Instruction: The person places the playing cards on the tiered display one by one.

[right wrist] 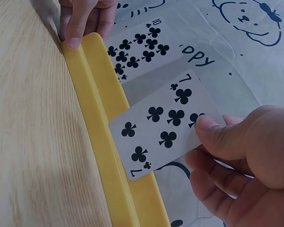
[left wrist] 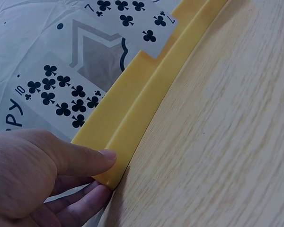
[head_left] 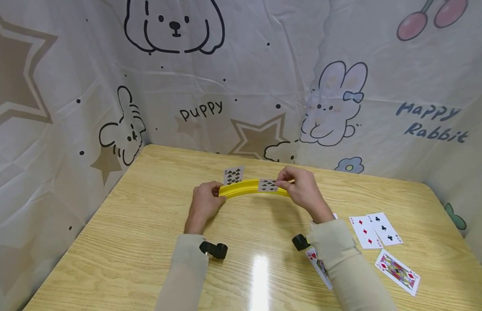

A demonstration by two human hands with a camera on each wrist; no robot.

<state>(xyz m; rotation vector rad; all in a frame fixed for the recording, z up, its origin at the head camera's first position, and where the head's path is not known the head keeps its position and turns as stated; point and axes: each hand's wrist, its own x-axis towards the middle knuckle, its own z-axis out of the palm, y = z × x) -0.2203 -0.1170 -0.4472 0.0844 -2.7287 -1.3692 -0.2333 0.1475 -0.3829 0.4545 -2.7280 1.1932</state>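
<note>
Left hand [head_left: 204, 202] gripping the curved yellow plastic rack [head_left: 241, 186], square the white seven-of-clubs card [right wrist: 164, 126], pinched in your right hand [head_left: 301, 186], with the groove between them.

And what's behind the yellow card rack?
The ten of clubs, with printed cloth beyond. The rack hides the card's lower edge, so whether it sits in a slot can't be seen.

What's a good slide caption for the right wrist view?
Right grip pinching seven of clubs at a yellow rack, ten of clubs partly behind it.
</note>
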